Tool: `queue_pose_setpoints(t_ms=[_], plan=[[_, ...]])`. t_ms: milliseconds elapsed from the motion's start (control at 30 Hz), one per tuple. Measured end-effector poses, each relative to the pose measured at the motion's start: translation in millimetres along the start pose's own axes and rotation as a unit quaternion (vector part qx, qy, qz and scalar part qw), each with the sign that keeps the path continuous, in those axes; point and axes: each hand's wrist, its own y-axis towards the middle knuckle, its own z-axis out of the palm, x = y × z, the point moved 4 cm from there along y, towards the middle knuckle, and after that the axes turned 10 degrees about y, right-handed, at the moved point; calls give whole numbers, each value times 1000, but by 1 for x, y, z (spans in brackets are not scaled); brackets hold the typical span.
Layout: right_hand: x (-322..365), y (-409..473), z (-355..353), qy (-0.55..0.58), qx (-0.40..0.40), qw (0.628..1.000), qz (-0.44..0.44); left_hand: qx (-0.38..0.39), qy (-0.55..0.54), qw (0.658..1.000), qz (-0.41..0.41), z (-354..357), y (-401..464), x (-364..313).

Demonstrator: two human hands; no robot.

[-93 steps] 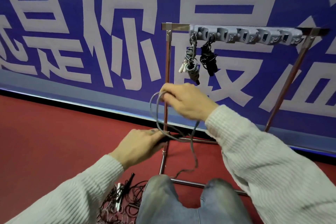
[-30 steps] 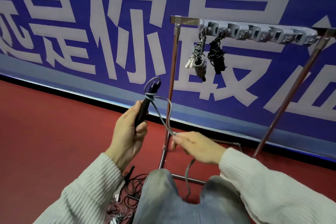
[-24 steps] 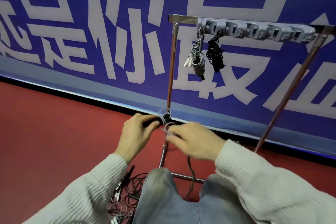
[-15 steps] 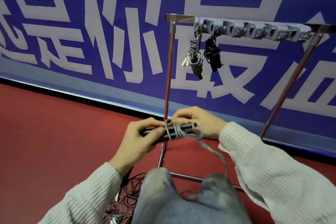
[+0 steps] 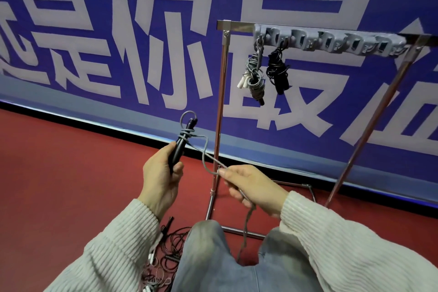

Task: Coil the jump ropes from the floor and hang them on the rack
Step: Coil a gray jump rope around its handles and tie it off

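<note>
Jump ropes (image 5: 265, 71): two hung, one held

We wear a cream ribbed knit sweater, its long sleeves (image 5: 113, 251) ending at the wrists of our bare left hand (image 5: 161, 182) and right hand (image 5: 256, 187). Faded blue jeans (image 5: 203, 258) cover our knees, worn grey on top.

Two coiled ropes hang on the rack (image 5: 221, 102): one grey rope (image 5: 254, 73) at its left end and one black rope (image 5: 277, 69) just right of it. One more grey rope (image 5: 203, 149) is held between two hands, left (image 5: 161, 180) and right (image 5: 253, 187). Below the rack, one tangled pile (image 5: 166, 258) lies on the floor (its ropes cannot be counted).
</note>
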Motion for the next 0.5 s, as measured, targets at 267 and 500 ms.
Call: queue_pose_setpoints(t_ms=[267,500], plan=[[31,-3,-4,-252,7,964,-83,24,616,719,320,1,0,9],[53,13,-45,-204,-77,971,-94,346,433,774,307,32,-71,-8]])
